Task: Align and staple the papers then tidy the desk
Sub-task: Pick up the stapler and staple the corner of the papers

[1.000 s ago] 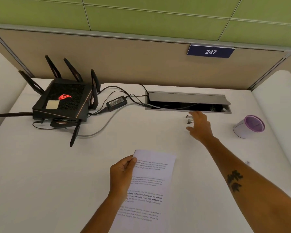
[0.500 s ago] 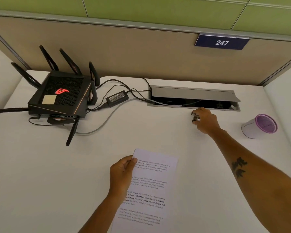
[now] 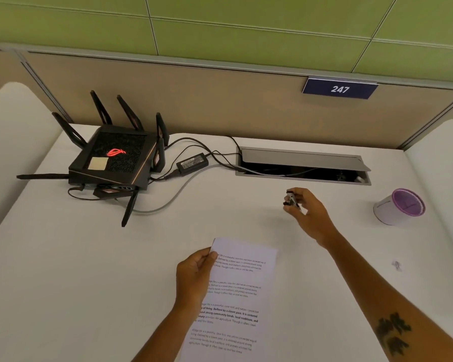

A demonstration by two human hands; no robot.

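Observation:
Printed papers [image 3: 237,296] lie on the white desk [image 3: 89,283] in front of me, long side running away from me. My left hand [image 3: 194,275] pinches their upper left edge between thumb and fingers. My right hand [image 3: 307,212] is raised above the desk to the upper right of the papers and grips a small black and silver stapler [image 3: 291,199] in its fingertips.
A black router [image 3: 113,160] with antennas sits at the back left, with a power adapter [image 3: 192,163] and cables running into an open cable hatch [image 3: 302,165]. A white and purple cup [image 3: 398,206] lies on its side at the right. A tiny object [image 3: 396,265] lies near the right edge.
My right hand reached the stapler by the hatch, closed round it and lifted it back toward me. My left hand has kept its hold on the papers.

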